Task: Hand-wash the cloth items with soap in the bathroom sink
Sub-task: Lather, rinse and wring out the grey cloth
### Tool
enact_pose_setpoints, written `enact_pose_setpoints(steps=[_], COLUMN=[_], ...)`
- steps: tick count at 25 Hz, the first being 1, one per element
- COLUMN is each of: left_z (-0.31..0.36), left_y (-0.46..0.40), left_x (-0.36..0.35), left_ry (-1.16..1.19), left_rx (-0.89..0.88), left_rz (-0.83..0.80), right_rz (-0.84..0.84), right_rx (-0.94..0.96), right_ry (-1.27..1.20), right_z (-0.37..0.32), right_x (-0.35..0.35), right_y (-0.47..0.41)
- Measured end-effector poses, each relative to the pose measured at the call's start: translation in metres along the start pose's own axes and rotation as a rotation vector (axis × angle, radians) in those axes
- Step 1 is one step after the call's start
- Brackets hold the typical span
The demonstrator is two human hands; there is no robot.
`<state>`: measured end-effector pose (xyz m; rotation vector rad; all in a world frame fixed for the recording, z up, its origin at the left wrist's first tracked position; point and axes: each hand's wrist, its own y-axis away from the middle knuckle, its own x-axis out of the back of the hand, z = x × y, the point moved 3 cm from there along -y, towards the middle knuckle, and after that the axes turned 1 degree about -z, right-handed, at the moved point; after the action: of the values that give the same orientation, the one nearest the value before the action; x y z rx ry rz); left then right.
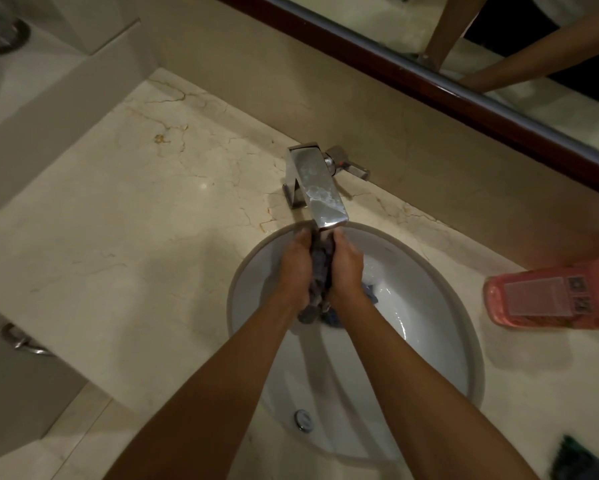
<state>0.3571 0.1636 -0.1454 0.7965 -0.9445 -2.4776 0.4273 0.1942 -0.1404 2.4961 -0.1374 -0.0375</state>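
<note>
A wet grey-blue cloth (pixel 320 271) hangs bunched between my two hands over the white oval sink (pixel 429 306), just under the spout of the chrome faucet (pixel 320 188). My left hand (pixel 296 268) grips the cloth from the left, fingers curled round it. From the right, my right hand (pixel 346 265) grips it, pressed close against the left. The cloth's lower end trails into the basin, where more blue fabric (pixel 371 294) lies in shallow water. A pink soap bottle (pixel 551 299) lies on its side on the counter to the right.
The beige marble counter (pixel 135 220) spreads wide to the left of the sink. A dark green item (pixel 582 459) lies at the bottom right edge. The mirror (pixel 499 64) with a dark wood frame runs along the back wall. The sink's overflow hole (pixel 303 420) shows near the front.
</note>
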Motion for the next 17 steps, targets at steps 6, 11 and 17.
enact_pose_setpoints(steps=[6,11,17], left_z=[0.028,0.023,-0.001], left_y=[-0.002,-0.003,0.014], left_x=[0.017,0.025,0.019], left_ry=[0.197,0.162,-0.063], left_rx=[-0.069,-0.168,-0.027], left_rz=[-0.113,-0.065,0.030], right_rz=[-0.416,-0.350,-0.215], right_rx=[-0.130,-0.167,-0.195], right_ry=[-0.042,-0.363,-0.708], right_z=[0.018,-0.004,-0.011], right_x=[0.012,0.016,0.005], right_y=[0.019,0.017,0.009])
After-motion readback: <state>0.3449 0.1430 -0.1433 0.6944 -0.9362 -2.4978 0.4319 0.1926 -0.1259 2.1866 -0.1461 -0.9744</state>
